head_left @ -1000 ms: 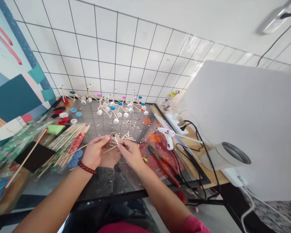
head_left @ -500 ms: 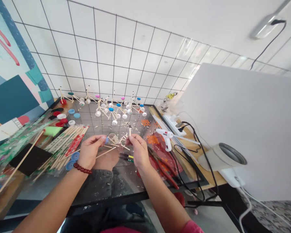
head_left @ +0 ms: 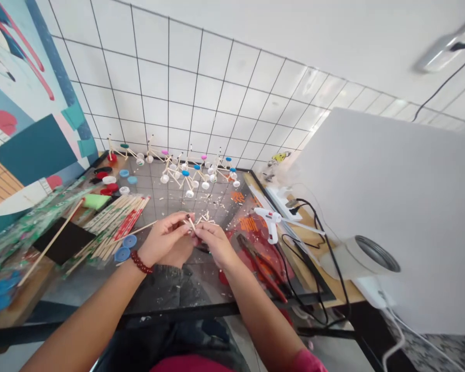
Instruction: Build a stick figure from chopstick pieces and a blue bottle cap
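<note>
My left hand [head_left: 167, 238], with a dark red bead bracelet, and my right hand [head_left: 214, 243] meet above the table. Between their fingertips is a short wooden stick [head_left: 191, 222] with a dark tip. The right fingers pinch its lower end, while the left fingers close around the upper part near the tip. Whether anything else sits in the left fingers is hidden. Just behind the hands lies a small pile of cut stick pieces [head_left: 206, 218]. Two blue bottle caps [head_left: 129, 241] rest left of my left wrist.
Stick figures with coloured caps [head_left: 186, 173] stand along the back. Bundled chopsticks [head_left: 118, 222] and a green block [head_left: 96, 201] lie left. To the right are a white glue gun [head_left: 270, 222], red-handled pliers [head_left: 269, 274], black cables and a whitish can [head_left: 356, 256].
My hands have come together, and the stick now tilts between them. The small blue piece that was in my left fingers no longer shows. The view has shifted slightly.
</note>
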Action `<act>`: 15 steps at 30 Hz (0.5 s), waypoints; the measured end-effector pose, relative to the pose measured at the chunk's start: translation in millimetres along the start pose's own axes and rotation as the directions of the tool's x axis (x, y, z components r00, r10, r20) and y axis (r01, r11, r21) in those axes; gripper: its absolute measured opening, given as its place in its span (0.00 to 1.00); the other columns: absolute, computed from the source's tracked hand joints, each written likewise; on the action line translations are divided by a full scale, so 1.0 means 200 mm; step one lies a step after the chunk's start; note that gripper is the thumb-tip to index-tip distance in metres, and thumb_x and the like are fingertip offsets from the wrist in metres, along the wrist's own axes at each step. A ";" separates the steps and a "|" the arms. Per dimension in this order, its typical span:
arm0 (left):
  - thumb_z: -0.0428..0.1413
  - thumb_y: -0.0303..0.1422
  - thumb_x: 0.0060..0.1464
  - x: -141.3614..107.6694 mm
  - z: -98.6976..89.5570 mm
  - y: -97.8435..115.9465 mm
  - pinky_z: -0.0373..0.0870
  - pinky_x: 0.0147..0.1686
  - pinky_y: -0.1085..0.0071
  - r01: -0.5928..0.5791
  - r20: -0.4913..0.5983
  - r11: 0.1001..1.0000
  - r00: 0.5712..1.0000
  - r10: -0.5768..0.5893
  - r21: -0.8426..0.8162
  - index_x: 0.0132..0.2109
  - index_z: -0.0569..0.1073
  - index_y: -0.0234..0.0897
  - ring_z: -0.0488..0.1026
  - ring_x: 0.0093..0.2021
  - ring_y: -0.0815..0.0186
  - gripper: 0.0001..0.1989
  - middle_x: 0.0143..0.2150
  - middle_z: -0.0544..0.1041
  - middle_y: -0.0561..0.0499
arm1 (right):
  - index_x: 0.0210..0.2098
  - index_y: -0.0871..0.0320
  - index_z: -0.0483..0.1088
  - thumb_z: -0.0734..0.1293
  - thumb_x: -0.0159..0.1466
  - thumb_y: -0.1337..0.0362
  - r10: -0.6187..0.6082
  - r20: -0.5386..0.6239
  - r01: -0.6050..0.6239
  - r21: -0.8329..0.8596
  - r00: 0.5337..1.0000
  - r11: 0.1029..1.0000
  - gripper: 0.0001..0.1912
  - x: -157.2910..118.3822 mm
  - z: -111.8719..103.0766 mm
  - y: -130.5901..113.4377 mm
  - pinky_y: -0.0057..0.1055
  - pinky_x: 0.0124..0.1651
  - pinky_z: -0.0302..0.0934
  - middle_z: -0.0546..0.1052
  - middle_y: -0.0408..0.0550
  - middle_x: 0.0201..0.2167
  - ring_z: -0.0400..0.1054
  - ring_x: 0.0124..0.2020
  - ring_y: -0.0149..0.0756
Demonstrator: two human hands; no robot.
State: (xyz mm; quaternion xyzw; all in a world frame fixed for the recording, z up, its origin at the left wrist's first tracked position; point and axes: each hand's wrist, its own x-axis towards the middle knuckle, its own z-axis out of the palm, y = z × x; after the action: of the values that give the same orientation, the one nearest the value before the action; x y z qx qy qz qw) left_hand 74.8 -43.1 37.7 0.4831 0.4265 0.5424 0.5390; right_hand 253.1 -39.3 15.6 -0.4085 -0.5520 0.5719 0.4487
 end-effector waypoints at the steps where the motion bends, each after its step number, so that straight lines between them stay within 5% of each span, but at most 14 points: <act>1: 0.77 0.34 0.43 0.01 -0.01 -0.02 0.77 0.45 0.63 0.003 -0.032 1.000 0.999 -0.002 0.021 0.34 0.88 0.39 0.81 0.38 0.55 0.10 0.35 0.87 0.45 | 0.28 0.53 0.78 0.77 0.58 0.44 0.004 -0.014 -0.004 0.001 1.000 1.000 0.19 0.00 -0.01 0.00 0.34 0.37 0.67 0.78 0.42 0.21 0.70 0.27 0.37; 5: 0.77 0.37 0.43 0.08 -0.08 -0.11 0.75 0.39 0.65 -0.002 -0.223 0.998 0.975 0.017 0.066 0.33 0.89 0.42 0.78 0.33 0.58 0.09 0.30 0.86 0.48 | 0.27 0.53 0.75 0.74 0.57 0.42 -0.056 -0.195 0.063 0.027 0.979 0.998 0.20 0.01 -0.11 -0.08 0.35 0.37 0.66 0.75 0.43 0.21 0.68 0.27 0.37; 9: 0.77 0.35 0.41 0.13 -0.14 -0.17 0.73 0.38 0.66 -0.039 -0.347 0.994 0.935 0.071 0.099 0.32 0.88 0.42 0.78 0.32 0.59 0.09 0.29 0.85 0.49 | 0.29 0.52 0.74 0.74 0.59 0.46 -0.233 -0.355 0.227 -0.060 0.905 0.972 0.17 0.02 -0.26 -0.23 0.36 0.39 0.65 0.74 0.42 0.24 0.68 0.30 0.38; 15: 0.79 0.32 0.37 0.15 -0.14 -0.15 0.72 0.45 0.69 -0.133 -0.400 0.974 0.895 0.197 0.183 0.19 0.76 0.42 0.77 0.40 0.60 0.17 0.33 0.82 0.50 | 0.29 0.52 0.75 0.73 0.59 0.46 -0.243 -0.266 0.225 -0.096 0.933 0.970 0.16 0.08 -0.23 -0.31 0.36 0.40 0.66 0.73 0.41 0.23 0.69 0.30 0.37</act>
State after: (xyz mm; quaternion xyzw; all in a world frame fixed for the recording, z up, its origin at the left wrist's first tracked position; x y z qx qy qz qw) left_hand 52.9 -9.9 5.2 0.4302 0.5285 0.6430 0.3495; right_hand 297.2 -12.1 74.9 -0.4298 -0.5470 0.4340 0.5725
